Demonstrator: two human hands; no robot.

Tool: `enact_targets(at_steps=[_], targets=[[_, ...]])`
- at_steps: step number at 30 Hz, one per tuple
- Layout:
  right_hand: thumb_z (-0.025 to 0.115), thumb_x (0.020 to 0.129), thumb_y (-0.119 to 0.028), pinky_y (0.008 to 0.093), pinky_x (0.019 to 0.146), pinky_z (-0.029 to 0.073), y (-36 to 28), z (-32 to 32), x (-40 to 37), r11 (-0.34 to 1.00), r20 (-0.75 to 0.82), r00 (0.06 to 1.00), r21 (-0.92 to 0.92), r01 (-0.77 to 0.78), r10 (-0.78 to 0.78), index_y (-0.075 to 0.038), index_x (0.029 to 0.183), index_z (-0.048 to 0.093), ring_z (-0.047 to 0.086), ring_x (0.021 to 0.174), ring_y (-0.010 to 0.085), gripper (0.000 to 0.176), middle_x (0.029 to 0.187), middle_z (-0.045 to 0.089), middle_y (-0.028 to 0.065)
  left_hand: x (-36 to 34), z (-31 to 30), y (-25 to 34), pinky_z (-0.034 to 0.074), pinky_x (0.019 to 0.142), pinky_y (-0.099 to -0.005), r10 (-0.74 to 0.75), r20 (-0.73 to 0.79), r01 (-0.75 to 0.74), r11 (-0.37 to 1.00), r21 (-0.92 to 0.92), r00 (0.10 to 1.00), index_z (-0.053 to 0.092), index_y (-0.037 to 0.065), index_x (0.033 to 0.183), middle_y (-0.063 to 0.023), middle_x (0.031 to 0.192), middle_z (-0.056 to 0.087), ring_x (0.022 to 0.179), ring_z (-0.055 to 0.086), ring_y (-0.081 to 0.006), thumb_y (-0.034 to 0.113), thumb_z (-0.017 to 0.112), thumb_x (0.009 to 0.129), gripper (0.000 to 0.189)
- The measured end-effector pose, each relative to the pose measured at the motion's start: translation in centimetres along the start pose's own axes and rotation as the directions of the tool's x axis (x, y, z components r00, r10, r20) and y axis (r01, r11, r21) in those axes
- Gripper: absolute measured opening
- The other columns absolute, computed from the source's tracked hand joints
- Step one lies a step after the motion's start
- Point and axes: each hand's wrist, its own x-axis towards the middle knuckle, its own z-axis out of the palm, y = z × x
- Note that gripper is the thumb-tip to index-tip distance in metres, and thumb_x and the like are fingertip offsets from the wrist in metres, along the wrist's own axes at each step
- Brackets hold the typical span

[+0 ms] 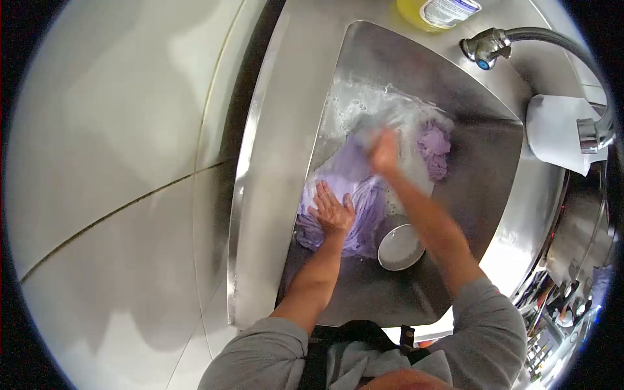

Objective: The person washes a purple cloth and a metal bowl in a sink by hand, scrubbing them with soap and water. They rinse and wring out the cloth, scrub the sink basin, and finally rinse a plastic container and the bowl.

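Wet purple cloth (367,205) lies spread and wrinkled in the metal sink (474,201), with suds on and around it. My left hand (331,207) presses flat on the cloth, fingers spread. Over its upper part is my right hand (385,153), blurred by motion and apparently closed; a greyish smear beside the fingers is too blurred to name. A bunched piece of purple cloth (433,149) lies to the right of that hand. Below my right forearm, a round, pale bowl (401,247) rests in the sink beside the spread cloth.
White foam (351,107) covers the far part of the basin. A bottle of yellow liquid (434,13) stands on the back rim, near a tap (487,49) with a flexible hose. A white container (559,130) sits at the right edge. Tiled wall (110,162) borders the left.
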Motion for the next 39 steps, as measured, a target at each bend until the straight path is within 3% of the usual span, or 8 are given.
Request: enact_targets(at_steps=[12, 15, 16, 22, 25, 27, 34, 39], targets=[[0.057, 0.081, -0.022, 0.0495, 0.103, 0.031, -5.9, -1.9, 0.2, 0.957, 0.318, 0.910, -0.028, 0.288, -0.265, -0.021, 0.120, 0.058, 0.045, 0.121, 0.0328, 0.039, 0.128, 0.049, 0.0167, -0.4, 2.4, -0.4, 0.011, 0.101, -0.0700, -0.062, -0.016, 0.062, 0.998, -0.002, 0.998, 0.020, -0.003, 0.143, -0.0226, 0.146, 0.027, 0.128, 0.031, -0.0416, 0.050, 0.041, 0.088, 0.079], [0.054, 0.079, -0.014, 0.0429, 0.101, 0.034, 1.0, 7.5, 4.6, 0.992, -0.063, 0.997, -0.117, -0.049, 0.042, -0.009, 0.123, 0.054, 0.045, 0.117, 0.0345, 0.044, 0.128, 0.048, 0.0174, -1.4, 1.6, -0.4, 0.010, 0.101, -0.0695, -0.056, -0.003, 0.056, 0.998, -0.029, 0.998, 0.020, -0.003, 0.144, -0.0241, 0.143, 0.031, 0.128, 0.032, -0.0430, 0.051, 0.042, 0.088, 0.081], [0.054, 0.083, -0.024, 0.0453, 0.100, 0.035, -0.7, 4.8, 1.1, 0.959, -0.206, 0.966, 0.201, 0.197, -0.155, -0.014, 0.117, 0.058, 0.047, 0.115, 0.0356, 0.036, 0.127, 0.049, 0.0174, -0.5, 1.7, -0.2, 0.010, 0.101, -0.0695, -0.054, -0.054, 0.051, 0.998, -0.049, 0.997, 0.020, -0.003, 0.144, -0.0243, 0.142, 0.033, 0.128, 0.032, -0.0433, 0.052, 0.042, 0.088, 0.081], [0.061, 0.077, -0.018, 0.0522, 0.104, 0.028, -0.1, 0.2, 3.6, 0.990, 0.155, 0.978, 0.036, 0.138, -0.142, -0.012, 0.124, 0.052, 0.039, 0.123, 0.0399, 0.048, 0.129, 0.046, 0.0196, -1.1, 1.0, -0.1, 0.015, 0.105, -0.0622, -0.128, 0.134, 0.124, 0.992, 0.036, 0.983, 0.013, 0.002, 0.147, -0.0207, 0.147, 0.028, 0.135, 0.026, -0.0376, 0.054, 0.035, 0.091, 0.079], [0.068, 0.069, -0.016, 0.0514, 0.106, 0.027, 0.1, 1.9, 0.9, 0.970, -0.094, 0.968, 0.051, 0.238, -0.233, -0.011, 0.123, 0.052, 0.037, 0.126, 0.0392, 0.057, 0.132, 0.043, 0.0197, -0.2, 1.0, -0.4, 0.010, 0.100, -0.0693, -0.068, -0.018, 0.063, 0.983, -0.173, 0.998, 0.025, -0.003, 0.142, -0.0242, 0.142, 0.031, 0.127, 0.031, -0.0418, 0.052, 0.041, 0.089, 0.078], [0.069, 0.069, -0.017, 0.0513, 0.106, 0.028, -1.2, 2.9, -2.6, 0.977, 0.225, 0.952, 0.100, 0.190, -0.208, -0.011, 0.123, 0.052, 0.037, 0.126, 0.0401, 0.058, 0.131, 0.044, 0.0201, -0.7, 2.3, -0.6, 0.013, 0.100, -0.0680, 0.018, -0.187, -0.036, 0.995, -0.093, 0.982, 0.025, -0.003, 0.142, -0.0221, 0.143, 0.031, 0.126, 0.032, -0.0396, 0.051, 0.042, 0.088, 0.079], [0.072, 0.061, -0.011, 0.0561, 0.101, 0.032, -0.2, 1.9, 1.2, 0.973, -0.118, 0.966, -0.042, 0.226, -0.229, -0.021, 0.130, 0.050, 0.039, 0.124, 0.0399, 0.073, 0.141, 0.034, 0.0173, -0.5, 2.0, -0.7, 0.018, 0.099, -0.0672, -0.030, -0.098, 0.020, 0.995, -0.097, 0.995, 0.026, -0.002, 0.142, -0.0193, 0.144, 0.029, 0.126, 0.032, -0.0363, 0.050, 0.045, 0.087, 0.078], [0.071, 0.060, -0.009, 0.0514, 0.101, 0.034, -0.2, -0.5, 5.4, 0.996, 0.025, 0.996, -0.019, 0.085, -0.084, -0.017, 0.126, 0.053, 0.038, 0.123, 0.0395, 0.068, 0.139, 0.037, 0.0160, -0.7, 2.0, -0.6, 0.018, 0.099, -0.0676, -0.046, -0.084, 0.036, 0.993, -0.115, 0.995, 0.026, -0.001, 0.142, -0.0186, 0.145, 0.027, 0.127, 0.032, -0.0366, 0.051, 0.045, 0.087, 0.078]])
